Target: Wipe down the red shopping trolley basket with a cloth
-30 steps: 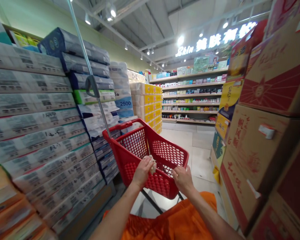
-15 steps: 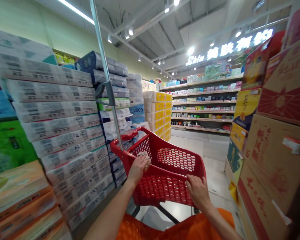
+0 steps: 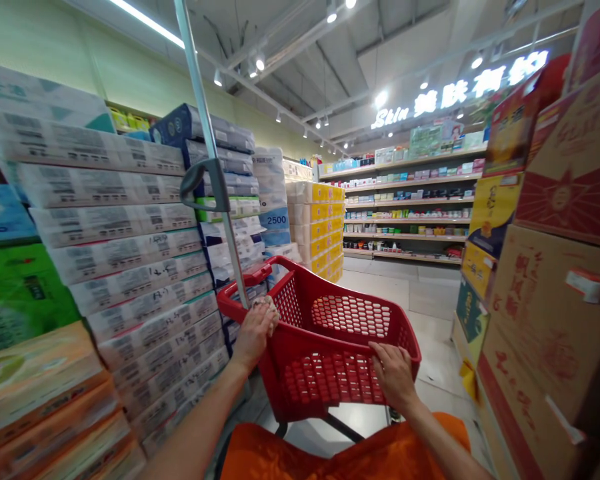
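In front of me stands a red shopping cart (image 3: 330, 373) with perforated basket walls. My left hand (image 3: 253, 333) is closed on a pale crumpled cloth (image 3: 269, 313), pressed against the cart's rim near its handle end. On the near rim, toward the far right corner, rests my right hand (image 3: 394, 373), its fingers curled over the edge. A metal pole (image 3: 205, 120) with a grey plastic grip (image 3: 215, 187) rises from the handle end, just beyond my left hand.
Stacked tissue packs (image 3: 120, 227) line the left side, with yellow-and-white packs (image 3: 320, 227) behind the cart. Cardboard cartons (image 3: 550, 320) are piled close on the right. Stocked shelves (image 3: 405, 207) stand at the back, beyond the pale floor (image 3: 430, 313).
My left hand has slid the cloth left along the rim toward the handle and pole. The cart has turned slightly. My right hand stays on the rim.
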Action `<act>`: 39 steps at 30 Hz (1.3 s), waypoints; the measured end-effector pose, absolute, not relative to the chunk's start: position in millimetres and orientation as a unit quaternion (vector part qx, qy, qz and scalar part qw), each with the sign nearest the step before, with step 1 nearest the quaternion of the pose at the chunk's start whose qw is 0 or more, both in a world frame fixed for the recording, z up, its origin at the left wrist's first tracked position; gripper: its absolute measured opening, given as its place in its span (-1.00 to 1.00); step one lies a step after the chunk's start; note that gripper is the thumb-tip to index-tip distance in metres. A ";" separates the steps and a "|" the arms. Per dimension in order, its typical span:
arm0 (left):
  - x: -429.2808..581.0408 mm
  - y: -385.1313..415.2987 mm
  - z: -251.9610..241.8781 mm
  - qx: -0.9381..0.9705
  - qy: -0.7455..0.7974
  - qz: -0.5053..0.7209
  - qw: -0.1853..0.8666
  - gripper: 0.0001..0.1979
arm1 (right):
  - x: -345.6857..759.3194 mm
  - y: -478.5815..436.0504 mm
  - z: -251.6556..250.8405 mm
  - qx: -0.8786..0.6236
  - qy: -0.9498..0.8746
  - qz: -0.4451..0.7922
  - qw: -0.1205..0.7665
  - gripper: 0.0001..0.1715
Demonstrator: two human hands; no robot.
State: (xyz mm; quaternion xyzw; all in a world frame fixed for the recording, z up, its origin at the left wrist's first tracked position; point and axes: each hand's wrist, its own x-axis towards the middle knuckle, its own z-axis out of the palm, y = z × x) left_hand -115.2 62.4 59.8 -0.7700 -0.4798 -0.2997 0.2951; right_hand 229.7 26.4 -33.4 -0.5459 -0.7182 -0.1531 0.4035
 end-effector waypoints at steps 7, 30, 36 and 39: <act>-81.2 52.8 61.1 -0.819 -0.437 -0.265 0.261 -0.66 | 240.6 30.3 -32.4 -0.534 -0.732 -0.149 0.395 -0.65; -43.6 60.4 41.9 -0.806 -0.450 -0.293 0.249 -0.66 | 249.1 32.4 -22.1 -0.562 -0.712 -0.095 0.411 -0.66; -16.1 63.4 32.6 -0.837 -0.407 -0.271 0.246 -0.67 | 255.6 30.4 -24.2 -0.553 -0.725 -0.103 0.398 -0.63; -39.9 64.4 44.2 -0.802 -0.469 -0.282 0.241 -0.62 | 247.8 28.6 -19.7 -0.567 -0.710 -0.118 0.401 -0.64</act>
